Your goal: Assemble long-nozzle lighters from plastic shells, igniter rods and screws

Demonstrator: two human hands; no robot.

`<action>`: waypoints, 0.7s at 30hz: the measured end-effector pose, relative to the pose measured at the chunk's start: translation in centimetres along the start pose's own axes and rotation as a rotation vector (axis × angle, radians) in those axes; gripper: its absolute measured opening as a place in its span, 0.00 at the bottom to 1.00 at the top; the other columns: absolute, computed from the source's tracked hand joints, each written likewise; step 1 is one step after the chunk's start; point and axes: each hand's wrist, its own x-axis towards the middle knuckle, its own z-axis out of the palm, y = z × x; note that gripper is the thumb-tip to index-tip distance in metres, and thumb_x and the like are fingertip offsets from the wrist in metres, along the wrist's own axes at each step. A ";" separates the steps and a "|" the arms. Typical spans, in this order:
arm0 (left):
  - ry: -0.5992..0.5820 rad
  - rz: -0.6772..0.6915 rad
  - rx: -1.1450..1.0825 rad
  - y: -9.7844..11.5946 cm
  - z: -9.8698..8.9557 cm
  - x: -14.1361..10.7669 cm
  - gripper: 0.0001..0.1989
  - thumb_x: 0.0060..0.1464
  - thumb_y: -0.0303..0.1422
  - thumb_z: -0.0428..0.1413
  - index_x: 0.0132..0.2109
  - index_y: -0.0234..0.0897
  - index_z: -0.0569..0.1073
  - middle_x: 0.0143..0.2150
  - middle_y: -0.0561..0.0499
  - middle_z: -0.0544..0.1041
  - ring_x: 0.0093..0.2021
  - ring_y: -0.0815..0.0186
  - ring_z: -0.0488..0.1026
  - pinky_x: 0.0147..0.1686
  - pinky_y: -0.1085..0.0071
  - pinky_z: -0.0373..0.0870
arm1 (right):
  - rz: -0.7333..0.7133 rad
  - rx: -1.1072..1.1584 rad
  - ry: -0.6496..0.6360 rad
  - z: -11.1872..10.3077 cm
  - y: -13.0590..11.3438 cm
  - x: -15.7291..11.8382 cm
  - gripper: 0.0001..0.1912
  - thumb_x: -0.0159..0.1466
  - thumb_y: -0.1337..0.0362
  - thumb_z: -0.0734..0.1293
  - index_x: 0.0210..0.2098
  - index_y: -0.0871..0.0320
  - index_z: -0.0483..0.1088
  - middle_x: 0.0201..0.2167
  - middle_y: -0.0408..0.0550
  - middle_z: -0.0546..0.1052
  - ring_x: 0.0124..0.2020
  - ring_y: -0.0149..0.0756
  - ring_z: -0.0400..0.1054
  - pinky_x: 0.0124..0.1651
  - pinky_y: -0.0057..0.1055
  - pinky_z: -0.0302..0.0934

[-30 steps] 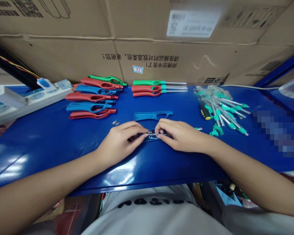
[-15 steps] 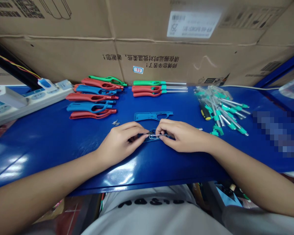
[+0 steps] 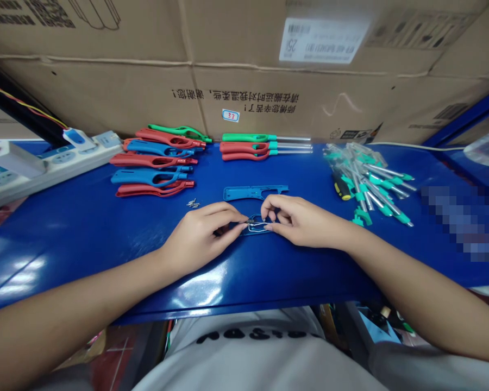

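Note:
A blue handle shell (image 3: 257, 230) lies on the blue table between my hands, with a thin white wire (image 3: 257, 224) looped over it. My left hand (image 3: 207, 232) pinches a small dark part (image 3: 250, 221) at the shell's left end. My right hand (image 3: 299, 220) is over the shell's right end, its thumb and a finger closed at the end of the white wire. Just beyond my hands lies another blue shell half (image 3: 244, 193). Several small screws (image 3: 193, 203) sit in a little pile beyond my left hand.
Red, blue and green handles (image 3: 146, 176) are stacked at the back left beside a white power strip (image 3: 61, 163). Handles with metal tubes (image 3: 244, 147) lie at the back. Loose tubes (image 3: 370, 190) and a screwdriver (image 3: 342, 188) lie right. A cardboard box (image 3: 236, 81) stands behind.
My right hand has shifted slightly up, and its fingers have changed their hold around the white wire. My left hand has stayed in place.

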 end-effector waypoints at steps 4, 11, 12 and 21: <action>-0.005 -0.012 -0.006 -0.1 0.0 0.1 0.05 0.62 0.29 0.60 0.45 0.35 0.80 0.41 0.51 0.80 0.33 0.73 0.75 0.36 0.78 0.72 | 0.070 0.180 -0.072 -0.7 0.4 -0.1 0.05 0.67 0.65 0.64 0.43 0.57 0.66 0.22 0.34 0.62 0.20 0.26 0.52 0.25 0.25 0.49; -0.017 -0.022 -0.001 -0.2 -0.1 0.1 0.06 0.63 0.30 0.60 0.45 0.36 0.80 0.40 0.51 0.81 0.32 0.72 0.75 0.35 0.77 0.73 | 0.024 0.114 -0.066 -1.5 0.9 -0.4 0.09 0.64 0.72 0.62 0.42 0.58 0.70 0.31 0.43 0.71 0.27 0.29 0.62 0.30 0.27 0.57; -0.015 -0.021 0.000 -0.2 -0.1 0.1 0.06 0.63 0.30 0.60 0.45 0.36 0.80 0.40 0.51 0.81 0.32 0.72 0.75 0.35 0.77 0.73 | 0.000 0.067 -0.068 -1.5 0.8 -0.5 0.10 0.63 0.73 0.63 0.42 0.58 0.71 0.33 0.44 0.71 0.27 0.30 0.62 0.30 0.27 0.57; -0.011 -0.018 0.004 -0.2 0.0 0.1 0.06 0.64 0.30 0.59 0.45 0.36 0.80 0.40 0.50 0.81 0.34 0.70 0.76 0.37 0.76 0.74 | -0.072 -0.084 -0.087 -1.3 0.3 -0.8 0.11 0.61 0.71 0.68 0.43 0.58 0.69 0.35 0.42 0.68 0.26 0.27 0.61 0.33 0.28 0.59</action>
